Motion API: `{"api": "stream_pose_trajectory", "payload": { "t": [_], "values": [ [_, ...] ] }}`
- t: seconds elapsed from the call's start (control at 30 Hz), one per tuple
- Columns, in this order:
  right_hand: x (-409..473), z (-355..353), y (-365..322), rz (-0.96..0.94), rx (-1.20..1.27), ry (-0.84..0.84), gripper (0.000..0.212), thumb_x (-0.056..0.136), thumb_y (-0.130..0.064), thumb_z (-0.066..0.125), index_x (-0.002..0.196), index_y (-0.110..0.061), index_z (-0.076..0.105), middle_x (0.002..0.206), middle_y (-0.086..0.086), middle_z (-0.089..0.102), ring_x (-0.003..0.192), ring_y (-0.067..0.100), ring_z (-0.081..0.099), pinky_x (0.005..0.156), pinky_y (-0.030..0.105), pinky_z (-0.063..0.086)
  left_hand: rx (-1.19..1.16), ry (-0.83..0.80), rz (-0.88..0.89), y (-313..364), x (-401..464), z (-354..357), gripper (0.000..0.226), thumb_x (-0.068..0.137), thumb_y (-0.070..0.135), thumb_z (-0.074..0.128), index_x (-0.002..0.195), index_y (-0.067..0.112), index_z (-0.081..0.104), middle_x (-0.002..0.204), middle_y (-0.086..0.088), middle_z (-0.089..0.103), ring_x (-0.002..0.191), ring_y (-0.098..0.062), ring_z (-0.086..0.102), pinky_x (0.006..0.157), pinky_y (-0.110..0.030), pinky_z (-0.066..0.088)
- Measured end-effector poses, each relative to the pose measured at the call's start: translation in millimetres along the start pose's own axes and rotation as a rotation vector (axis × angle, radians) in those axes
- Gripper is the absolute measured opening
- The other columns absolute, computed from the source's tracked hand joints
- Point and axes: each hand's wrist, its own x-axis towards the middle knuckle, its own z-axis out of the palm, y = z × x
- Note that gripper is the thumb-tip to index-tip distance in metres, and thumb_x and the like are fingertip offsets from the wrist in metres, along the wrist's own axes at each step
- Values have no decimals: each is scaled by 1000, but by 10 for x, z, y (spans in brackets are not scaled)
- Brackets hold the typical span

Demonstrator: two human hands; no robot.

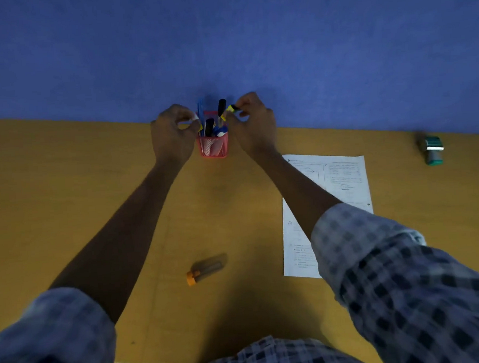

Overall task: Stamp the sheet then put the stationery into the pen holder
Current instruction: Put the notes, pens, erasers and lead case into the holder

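A red mesh pen holder (213, 150) stands at the far edge of the desk, with several pens and markers upright in it. My left hand (172, 135) is at its left side, fingers pinched on a small white item (195, 117) over the rim. My right hand (252, 123) is at its right side, gripping a yellow and black marker (231, 108) above the holder. The printed sheet (343, 179) lies flat to the right, partly under my right forearm. A green stamp (432, 150) lies on its side at the far right.
An orange-capped marker or cutter (205, 270) lies on the wooden desk (63, 193) in front of me. A blue partition wall (223, 40) rises straight behind the holder. My checked sleeves fill the lower corners.
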Motion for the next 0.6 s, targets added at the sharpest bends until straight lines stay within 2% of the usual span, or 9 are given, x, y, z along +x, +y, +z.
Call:
{"api": "stream_pose_trajectory", "payload": {
  "t": [0.1, 0.2, 0.27, 0.4, 0.5, 0.6],
  "values": [
    [150, 91, 40, -25, -92, -49, 27, 80, -34, 73, 97, -17, 61, 90, -4, 70, 79, 12, 63, 53, 18, 40, 77, -16, -9, -56, 85, 107, 13, 80, 20, 70, 87, 9, 69, 91, -3, 74, 88, -13, 69, 77, -28, 55],
    [227, 198, 93, -45, -200, -95, 28, 81, -36, 74, 96, -17, 60, 91, 0, 69, 79, 15, 61, 51, 17, 30, 141, -29, 4, -117, 106, 186, 13, 80, 22, 69, 87, 10, 70, 94, -4, 74, 90, -16, 70, 79, -30, 55],
    [239, 247, 122, -66, -249, -110, 28, 82, -37, 73, 95, -16, 61, 91, 2, 68, 80, 17, 60, 51, 17, 27, 206, -46, 2, -183, 109, 223, 19, 81, 30, 65, 87, 14, 72, 94, -3, 75, 89, -20, 70, 79, -34, 54],
    [252, 255, 140, -113, -288, -117, 28, 86, -40, 67, 94, -13, 68, 93, 2, 69, 85, 17, 62, 62, 23, 43, 275, -2, 35, -250, 101, 226, 34, 89, 47, 56, 86, 18, 74, 92, -5, 72, 85, -21, 67, 75, -30, 48],
    [217, 246, 159, -119, -263, -105, 27, 88, -40, 66, 92, -13, 69, 93, 1, 70, 84, 16, 64, 65, 26, 48, 268, -11, 37, -228, 56, 179, 33, 89, 47, 58, 88, 17, 72, 95, -2, 72, 88, -16, 65, 74, -24, 44],
    [169, 233, 167, -114, -204, -71, 25, 90, -38, 62, 90, -14, 69, 91, 0, 70, 82, 16, 64, 67, 30, 52, 249, 11, 31, -159, -43, 103, 37, 90, 48, 60, 93, 14, 71, 97, -1, 71, 91, -13, 64, 73, -24, 45]
  ]
}}
